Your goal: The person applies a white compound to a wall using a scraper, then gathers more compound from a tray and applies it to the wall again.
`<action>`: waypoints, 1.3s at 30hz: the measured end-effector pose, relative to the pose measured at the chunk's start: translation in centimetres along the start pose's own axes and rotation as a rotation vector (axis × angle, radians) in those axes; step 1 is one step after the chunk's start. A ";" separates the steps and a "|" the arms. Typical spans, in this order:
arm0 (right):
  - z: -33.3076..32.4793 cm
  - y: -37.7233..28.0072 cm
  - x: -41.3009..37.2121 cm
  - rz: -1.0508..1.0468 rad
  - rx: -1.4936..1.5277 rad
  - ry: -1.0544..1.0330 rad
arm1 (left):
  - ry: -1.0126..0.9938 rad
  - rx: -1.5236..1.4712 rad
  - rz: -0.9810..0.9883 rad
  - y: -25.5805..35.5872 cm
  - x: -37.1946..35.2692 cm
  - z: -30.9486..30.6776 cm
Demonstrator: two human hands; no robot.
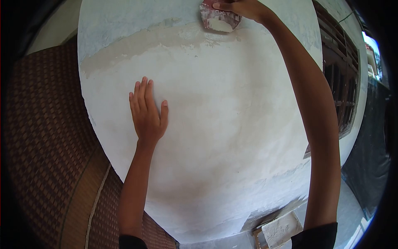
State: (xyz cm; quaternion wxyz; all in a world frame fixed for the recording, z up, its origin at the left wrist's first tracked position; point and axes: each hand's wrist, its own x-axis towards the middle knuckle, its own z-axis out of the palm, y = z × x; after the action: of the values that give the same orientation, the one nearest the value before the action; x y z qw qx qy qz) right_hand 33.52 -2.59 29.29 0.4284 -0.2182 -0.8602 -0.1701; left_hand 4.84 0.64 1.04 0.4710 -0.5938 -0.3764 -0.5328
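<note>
My left hand (148,112) lies flat on the white wall (207,124), its fingers stretched upward. At the top of the view, my right hand (244,7) grips a reddish scraper (219,17) smeared with white paste, its blade against the wall. A beige-grey band of damp-looking paste (137,43) curves across the wall to the left of the scraper. Above that band the surface is patchy and bluish. Below it the wall is smoother and whiter.
Brown woven matting (49,112) fills the left side. A dark barred window (342,79) is on the right, with a dark sheet (369,145) beyond it. Low at the right, a board with white paste (282,229) rests by a wooden frame.
</note>
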 end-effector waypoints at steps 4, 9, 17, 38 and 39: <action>-0.1 4.1 0.6 -0.071 0.169 0.051 | -0.007 0.003 -0.003 0.0 -0.1 0.0; 1.4 2.8 -1.1 -0.018 0.180 0.172 | -0.002 0.003 -0.001 0.0 0.0 0.1; 2.3 1.5 -3.6 0.223 0.286 0.515 | -0.009 -0.005 -0.007 0.0 0.0 0.0; 6.7 1.9 -6.3 0.173 0.102 0.823 | 0.011 0.000 -0.012 0.3 0.0 0.0; 6.9 1.2 -6.4 0.158 0.226 0.819 | 0.011 -0.001 -0.012 0.2 0.0 0.0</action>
State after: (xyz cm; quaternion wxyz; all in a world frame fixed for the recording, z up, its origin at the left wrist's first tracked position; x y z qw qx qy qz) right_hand 33.02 0.31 20.27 0.7674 -0.1496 -0.6130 -0.1139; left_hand 5.08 0.57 1.04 0.4697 -0.5889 -0.3769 -0.5390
